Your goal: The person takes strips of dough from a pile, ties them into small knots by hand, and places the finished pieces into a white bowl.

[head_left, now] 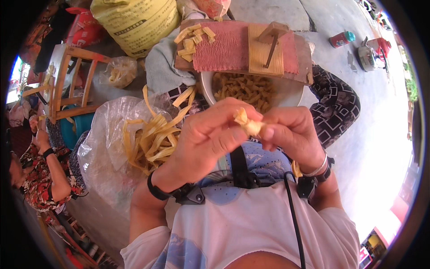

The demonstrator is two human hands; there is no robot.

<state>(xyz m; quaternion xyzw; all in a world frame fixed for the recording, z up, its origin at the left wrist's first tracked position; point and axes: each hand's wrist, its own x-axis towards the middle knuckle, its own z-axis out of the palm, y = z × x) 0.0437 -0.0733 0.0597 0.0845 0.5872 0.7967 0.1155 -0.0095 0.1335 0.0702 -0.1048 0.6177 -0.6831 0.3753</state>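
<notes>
In front of my lap, my left hand (pixel 201 134) and my right hand (pixel 295 134) pinch one short yellow strip (pixel 249 124) between them. It is folded and bunched like a knot and looks like tofu skin. Its left end sticks up above my left thumb; my right thumb and fingertips close on the other end. Beyond my hands a metal basin (pixel 207 87) holds many small yellow pieces (pixel 244 89). Long loose strips (pixel 154 145) of the same kind lie on a clear plastic bag (pixel 105 143) left of my left hand.
Over the basin's far side lies a board with red cloth (pixel 219 54), several short strips (pixel 192 42) and a wooden block with a rod-like part (pixel 268 49). A yellow sack (pixel 139 27) and wooden chair (pixel 74 85) stand left. Another person (pixel 45 175) sits there. A kettle (pixel 368 58) stands far right.
</notes>
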